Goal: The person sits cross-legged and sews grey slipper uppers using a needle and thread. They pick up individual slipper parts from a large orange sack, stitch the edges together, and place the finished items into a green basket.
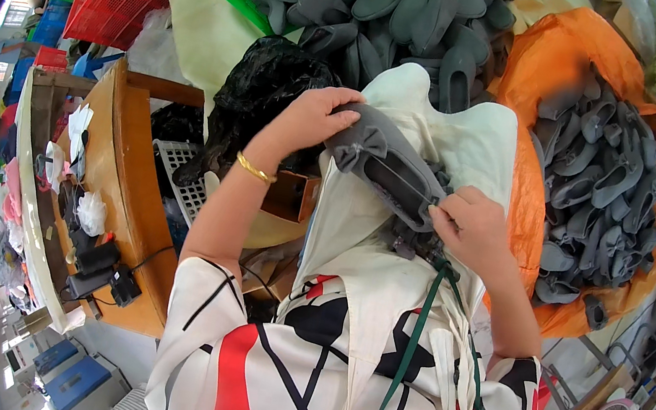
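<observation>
While left hand (319, 122) grips toe of grey shoe (399, 163) and right hand (471, 226) pinches its heel end, shoe sits tilted over white cloth (487, 135) at lap. Hands apart, both clamped on same piece. Bow (363, 149) already on toe, body already formed; handling of this one looks unfinished. Many similar shoes in heap (412, 10) ahead and in orange sack (546, 59) at right; cannot tell which are done, which left.
</observation>
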The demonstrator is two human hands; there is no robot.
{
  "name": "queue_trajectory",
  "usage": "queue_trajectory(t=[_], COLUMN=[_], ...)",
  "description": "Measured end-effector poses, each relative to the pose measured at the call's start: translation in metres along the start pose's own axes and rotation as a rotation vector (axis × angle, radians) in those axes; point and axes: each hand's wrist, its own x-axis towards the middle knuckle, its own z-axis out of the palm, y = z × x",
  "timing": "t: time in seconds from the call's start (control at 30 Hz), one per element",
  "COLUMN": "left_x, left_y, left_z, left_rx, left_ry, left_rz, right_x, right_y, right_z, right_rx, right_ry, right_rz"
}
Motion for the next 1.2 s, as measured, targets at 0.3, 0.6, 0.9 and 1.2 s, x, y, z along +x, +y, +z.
queue_trajectory(t=[0.3,0.6,0.9,1.2], left_x=[-0.024,-0.035,-0.058,-0.034], left_y=[0.021,-0.015,-0.028,-0.009], left_z=[0.012,0.023,0.048,0.048], left_rx=[0.147,-0.460,-0.701,-0.687], left_ry=[0.251,0.584,0.492,0.198], left_rz=[0.126,-0.172,-0.439,-0.444], right_x=[0.004,0.004,0.007,-0.004], right_y=[0.019,0.032,0.035,-0.008], right_z=[0.021,0.031,0.044,0.057], right_rx=[0.102,0.241,0.393,0.508], right_ry=[-0.027,-0.003,0.059,-0.153], right_rz=[0.132,0.209,0.416,0.615])
